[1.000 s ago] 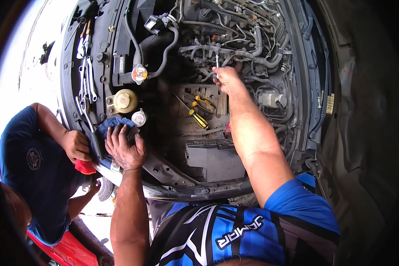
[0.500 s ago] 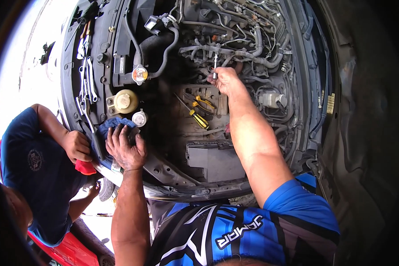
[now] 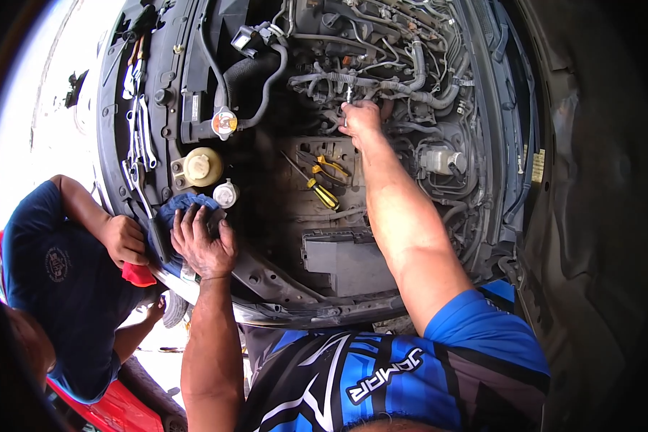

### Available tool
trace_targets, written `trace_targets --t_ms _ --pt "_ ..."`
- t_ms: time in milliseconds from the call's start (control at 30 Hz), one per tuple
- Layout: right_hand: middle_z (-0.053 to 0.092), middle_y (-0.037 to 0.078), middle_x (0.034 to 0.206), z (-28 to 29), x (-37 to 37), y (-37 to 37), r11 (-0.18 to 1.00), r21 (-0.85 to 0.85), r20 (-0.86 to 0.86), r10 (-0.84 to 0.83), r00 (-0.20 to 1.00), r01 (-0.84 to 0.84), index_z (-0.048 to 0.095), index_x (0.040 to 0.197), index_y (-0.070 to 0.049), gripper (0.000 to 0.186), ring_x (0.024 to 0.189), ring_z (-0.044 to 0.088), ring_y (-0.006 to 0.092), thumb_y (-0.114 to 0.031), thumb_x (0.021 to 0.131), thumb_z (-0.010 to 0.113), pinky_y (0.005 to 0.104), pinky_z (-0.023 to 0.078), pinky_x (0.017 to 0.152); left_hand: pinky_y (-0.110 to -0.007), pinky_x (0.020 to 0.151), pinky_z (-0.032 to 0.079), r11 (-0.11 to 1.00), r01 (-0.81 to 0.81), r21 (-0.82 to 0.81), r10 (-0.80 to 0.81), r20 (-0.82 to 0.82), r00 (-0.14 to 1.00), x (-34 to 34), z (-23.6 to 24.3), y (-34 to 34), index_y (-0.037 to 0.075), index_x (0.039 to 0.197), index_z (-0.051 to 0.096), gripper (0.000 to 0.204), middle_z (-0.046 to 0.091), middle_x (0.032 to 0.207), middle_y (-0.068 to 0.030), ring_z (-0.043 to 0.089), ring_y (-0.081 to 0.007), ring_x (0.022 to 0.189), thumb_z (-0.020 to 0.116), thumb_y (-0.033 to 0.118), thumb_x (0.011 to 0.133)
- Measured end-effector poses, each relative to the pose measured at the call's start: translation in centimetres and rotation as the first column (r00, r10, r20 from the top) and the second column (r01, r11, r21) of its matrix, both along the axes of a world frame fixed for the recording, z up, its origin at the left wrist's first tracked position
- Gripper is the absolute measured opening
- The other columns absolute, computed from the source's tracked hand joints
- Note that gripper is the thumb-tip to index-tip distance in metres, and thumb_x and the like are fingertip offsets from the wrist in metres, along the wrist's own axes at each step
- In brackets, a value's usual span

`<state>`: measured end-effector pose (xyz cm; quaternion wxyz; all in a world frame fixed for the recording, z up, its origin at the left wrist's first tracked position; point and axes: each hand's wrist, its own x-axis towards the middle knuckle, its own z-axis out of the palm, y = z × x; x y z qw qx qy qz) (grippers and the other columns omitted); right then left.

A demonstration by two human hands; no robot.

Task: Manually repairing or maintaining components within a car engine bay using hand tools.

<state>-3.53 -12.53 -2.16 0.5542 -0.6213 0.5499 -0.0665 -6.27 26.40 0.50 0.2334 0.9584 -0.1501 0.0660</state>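
Deep in the engine bay, my right hand [image 3: 361, 122] is closed round a slim, shiny metal rod [image 3: 350, 93] that looks like a socket extension. It stands beside the ribbed hoses, and its lower end is hidden by my fingers. My left hand [image 3: 205, 241] rests with dirty fingers spread on a crumpled blue cloth [image 3: 176, 209] at the car's front edge. Close by are a small white cap [image 3: 225, 194] and a yellowed reservoir [image 3: 201, 167]. A yellow-black screwdriver [image 3: 324, 194] and yellow-handled pliers [image 3: 333, 166] lie on a tray-like surface below my right hand.
Several wrenches [image 3: 148, 137] and a ratchet [image 3: 147, 201] lie along the front panel at left. Another person's hand [image 3: 124, 241] holds a red cloth [image 3: 138, 274] there. A black box cover [image 3: 353, 263] sits near me. The raised hood [image 3: 583, 180] is at right.
My right hand has shifted slightly up along the metal rod, and its forearm has moved a little to the left. My left hand stays on the blue cloth.
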Motion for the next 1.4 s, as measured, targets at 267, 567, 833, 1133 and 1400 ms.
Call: trace_targets --t_ms 267,567,833,1133,1400 --pt "0.064 0.01 0.085 0.3 1.6 -0.5 0.973 0.224 0.185 -0.089 0.979 0.046 0.052 0.107 -0.01 0.015 0.055 0.058 0.019 -0.021 0.098 0.047 0.0336 0.044 0.044 -0.049 0.108 0.029 1.0 0.011 0.015 -0.011 0.004 1.0 0.0 0.2 0.0 0.008 0.114 0.063 0.042 0.061 0.123 -0.0116 0.046 -0.0362 0.128 0.061 0.034 0.082" --pt "0.06 0.007 0.079 -0.9 2.3 -2.2 0.921 0.387 0.309 -0.181 0.934 0.051 0.049 0.101 -0.011 0.009 0.057 0.058 0.019 -0.009 0.092 0.048 0.034 0.045 0.044 -0.049 0.108 0.03 1.0 0.013 -0.011 -0.013 0.017 1.0 0.1 0.3 -0.1 0.007 0.114 0.063 0.041 0.061 0.123 -0.012 0.047 -0.0362 0.127 0.061 0.032 0.081" --pt "0.059 0.007 0.079 0.5 -0.2 0.1 0.961 0.277 0.244 -0.085 0.966 0.015 0.042 0.134 -0.019 0.044 0.057 0.057 0.0189 -0.01 0.092 0.049 0.0341 0.045 0.044 -0.05 0.106 0.03 1.0 0.013 -0.018 -0.012 0.024 1.0 -0.2 -0.2 0.0 0.009 0.112 0.064 0.041 0.061 0.122 -0.0112 0.047 -0.0362 0.126 0.061 0.035 0.08" --pt "0.062 0.007 0.07 7.3 -5.0 -1.1 0.859 0.512 0.457 -0.283 0.843 0.011 0.057 0.093 -0.015 0.021 0.057 0.061 0.0262 -0.036 0.092 0.054 0.0402 0.046 0.051 -0.05 0.105 0.033 0.999 0.033 0.011 -0.033 0.056 0.998 0.0 -1.0 0.7 0.009 0.116 0.064 0.044 0.061 0.123 -0.0115 0.048 -0.036 0.126 0.06 0.039 0.085" --pt "0.055 0.004 0.065 20.7 -10.0 -6.5 0.994 0.003 0.522 -0.093 0.848 0.107 0.057 0.1 -0.011 0.013 0.047 0.051 0.0146 -0.023 0.094 0.058 0.0287 0.04 0.041 -0.05 0.106 0.033 0.999 0.025 0.02 -0.027 0.063 0.998 -0.2 -1.2 0.4 0.008 0.117 0.064 0.044 0.061 0.123 -0.0132 0.048 -0.0351 0.126 0.059 0.039 0.086"
